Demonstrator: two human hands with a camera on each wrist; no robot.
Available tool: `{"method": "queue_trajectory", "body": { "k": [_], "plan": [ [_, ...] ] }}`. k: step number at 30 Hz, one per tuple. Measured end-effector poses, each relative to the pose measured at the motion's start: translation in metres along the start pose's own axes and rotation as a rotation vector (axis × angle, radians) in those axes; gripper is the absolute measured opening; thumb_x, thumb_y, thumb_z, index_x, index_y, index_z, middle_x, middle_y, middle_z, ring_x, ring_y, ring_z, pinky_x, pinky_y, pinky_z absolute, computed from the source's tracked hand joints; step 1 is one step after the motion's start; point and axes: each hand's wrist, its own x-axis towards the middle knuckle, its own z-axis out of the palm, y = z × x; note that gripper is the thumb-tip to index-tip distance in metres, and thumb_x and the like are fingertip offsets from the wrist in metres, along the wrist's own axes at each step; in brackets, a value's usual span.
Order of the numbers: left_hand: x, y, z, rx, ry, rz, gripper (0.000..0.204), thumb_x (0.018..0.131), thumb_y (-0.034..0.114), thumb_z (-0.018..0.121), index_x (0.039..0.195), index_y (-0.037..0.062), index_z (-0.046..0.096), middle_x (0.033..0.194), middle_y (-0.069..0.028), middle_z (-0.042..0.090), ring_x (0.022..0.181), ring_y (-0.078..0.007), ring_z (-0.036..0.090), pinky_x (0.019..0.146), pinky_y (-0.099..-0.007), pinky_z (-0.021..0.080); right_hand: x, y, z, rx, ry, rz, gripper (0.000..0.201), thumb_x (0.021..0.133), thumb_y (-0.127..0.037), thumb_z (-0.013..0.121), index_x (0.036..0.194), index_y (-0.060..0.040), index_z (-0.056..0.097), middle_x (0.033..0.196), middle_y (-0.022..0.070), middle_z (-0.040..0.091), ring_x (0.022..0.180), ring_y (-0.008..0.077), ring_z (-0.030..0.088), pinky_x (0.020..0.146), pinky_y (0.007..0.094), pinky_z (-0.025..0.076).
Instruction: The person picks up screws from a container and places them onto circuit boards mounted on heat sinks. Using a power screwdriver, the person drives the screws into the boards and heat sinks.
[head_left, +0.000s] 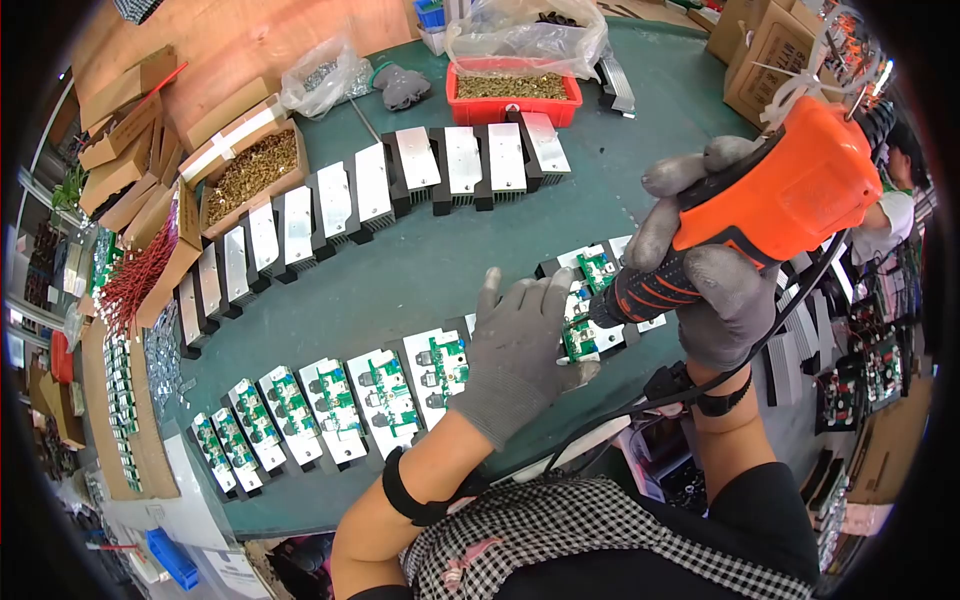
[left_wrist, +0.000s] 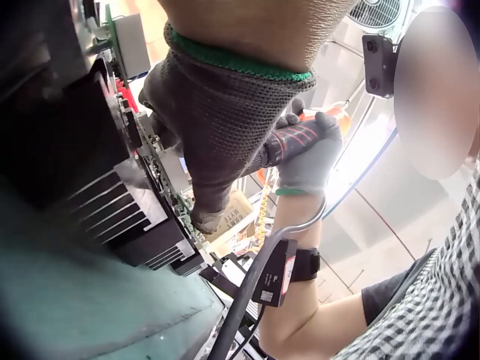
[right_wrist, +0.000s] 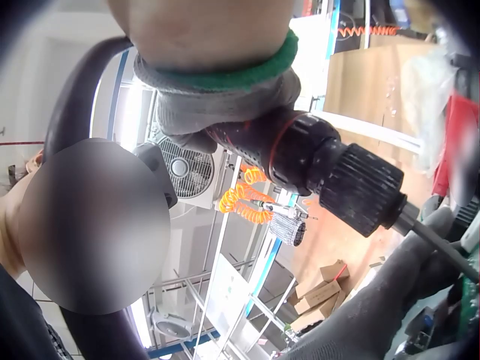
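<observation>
My gloved right hand (head_left: 722, 290) grips an orange and black electric screwdriver (head_left: 790, 180), its nose angled down to the left. In the right wrist view the metal bit (right_wrist: 435, 241) runs from the black chuck (right_wrist: 361, 187) toward a board at the frame's edge. Below the nose lies a green circuit board (head_left: 580, 338) on a silver and black heat sink. My gloved left hand (head_left: 520, 345) rests at this board's left side, fingers extended and thumb apart. Its fingertips touch the board's edge area, and its palm side is hidden.
More heat sinks with boards (head_left: 385, 395) line the front of the green table (head_left: 400, 285). Bare heat sinks (head_left: 375, 185) form an arc behind. A red bin (head_left: 515, 105) and a carton (head_left: 255, 180) hold brass-coloured screws. The screwdriver's black cable (head_left: 690, 390) crosses my right forearm.
</observation>
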Motion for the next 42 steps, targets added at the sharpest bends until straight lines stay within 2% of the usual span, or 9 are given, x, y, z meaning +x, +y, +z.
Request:
{"method": "queue_trajectory", "body": {
  "k": [10, 15, 22, 25, 28, 33, 38, 41, 42],
  "plan": [
    [-0.002, -0.003, 0.002, -0.031, 0.006, -0.01, 0.087, 0.066, 0.049, 0.077, 0.132, 0.0025, 0.043, 0.115, -0.0128, 0.057, 0.117, -0.0273, 0.051, 0.11, -0.0516, 0.024, 0.001, 0.002, 0.008, 0.02, 0.013, 0.034, 0.063, 0.072, -0.01, 0.069, 0.127, 0.0017, 0.041, 0.109, 0.0242, 0.059, 0.072, 0.0214, 0.066, 0.062, 0.0311, 0.057],
    [-0.002, -0.002, 0.001, -0.052, -0.004, -0.01, 0.087, 0.065, 0.046, 0.078, 0.131, 0.0013, 0.042, 0.118, -0.0151, 0.055, 0.119, -0.0296, 0.05, 0.108, -0.0503, 0.028, 0.001, -0.001, 0.006, -0.114, 0.002, 0.017, 0.066, 0.07, -0.006, 0.069, 0.129, 0.0006, 0.04, 0.11, 0.0259, 0.059, 0.071, 0.0218, 0.066, 0.062, 0.031, 0.057],
    [-0.002, -0.002, -0.001, -0.099, -0.018, -0.012, 0.082, 0.063, 0.041, 0.08, 0.125, -0.0012, 0.045, 0.121, -0.0201, 0.052, 0.12, -0.0367, 0.047, 0.108, -0.0499, 0.031, 0.0, 0.007, 0.003, 0.016, -0.041, 0.002, 0.061, 0.072, -0.004, 0.068, 0.127, -0.0011, 0.041, 0.103, 0.0207, 0.061, 0.069, 0.0206, 0.066, 0.059, 0.0301, 0.056],
    [-0.002, 0.001, -0.002, -0.063, -0.041, -0.024, 0.081, 0.067, 0.039, 0.077, 0.128, -0.0021, 0.043, 0.121, -0.0188, 0.052, 0.12, -0.0339, 0.047, 0.108, -0.0481, 0.03, 0.002, 0.009, 0.0, -0.143, -0.12, -0.061, 0.058, 0.072, 0.001, 0.066, 0.124, -0.0039, 0.042, 0.102, 0.0187, 0.061, 0.069, 0.0197, 0.065, 0.059, 0.0292, 0.055],
    [-0.002, 0.001, 0.0, -0.04, -0.052, -0.014, 0.08, 0.07, 0.039, 0.076, 0.129, -0.0026, 0.041, 0.12, -0.0185, 0.052, 0.119, -0.0326, 0.047, 0.108, -0.0474, 0.03, 0.0, 0.0, 0.005, -0.288, -0.097, -0.007, 0.057, 0.072, 0.006, 0.064, 0.123, -0.0063, 0.042, 0.102, 0.0178, 0.062, 0.069, 0.0188, 0.065, 0.06, 0.0285, 0.055],
    [-0.004, -0.001, 0.003, -0.028, -0.039, 0.01, 0.08, 0.07, 0.041, 0.076, 0.128, -0.003, 0.043, 0.117, -0.0188, 0.054, 0.118, -0.0326, 0.049, 0.107, -0.0476, 0.031, -0.009, -0.003, 0.017, -0.139, -0.021, 0.047, 0.06, 0.07, 0.01, 0.06, 0.124, -0.0052, 0.04, 0.106, 0.019, 0.061, 0.07, 0.0179, 0.064, 0.063, 0.0286, 0.055],
    [-0.004, -0.002, -0.001, 0.03, -0.07, 0.031, 0.081, 0.069, 0.045, 0.075, 0.127, -0.0027, 0.045, 0.116, -0.0184, 0.056, 0.117, -0.0306, 0.05, 0.108, -0.0474, 0.029, 0.002, -0.007, 0.017, -0.102, -0.135, -0.051, 0.062, 0.069, 0.006, 0.06, 0.126, -0.0006, 0.039, 0.111, 0.0229, 0.06, 0.07, 0.0181, 0.064, 0.062, 0.0279, 0.054],
    [-0.003, -0.002, -0.002, 0.138, -0.086, -0.076, 0.082, 0.069, 0.048, 0.074, 0.127, -0.0029, 0.045, 0.119, -0.018, 0.056, 0.119, -0.0294, 0.049, 0.11, -0.0482, 0.027, 0.008, -0.017, 0.011, 0.001, -0.191, -0.125, 0.067, 0.069, 0.0, 0.064, 0.131, 0.0014, 0.037, 0.112, 0.0244, 0.059, 0.07, 0.0188, 0.064, 0.061, 0.0279, 0.054],
    [-0.005, -0.001, -0.005, 0.197, 0.019, -0.03, 0.081, 0.071, 0.048, 0.072, 0.128, -0.0017, 0.046, 0.123, -0.0175, 0.055, 0.122, -0.0294, 0.047, 0.111, -0.0493, 0.025, 0.011, -0.022, 0.011, 0.036, -0.211, -0.155, 0.069, 0.069, -0.002, 0.065, 0.132, 0.002, 0.037, 0.112, 0.0249, 0.059, 0.07, 0.019, 0.064, 0.061, 0.0279, 0.054]
  ]
}}
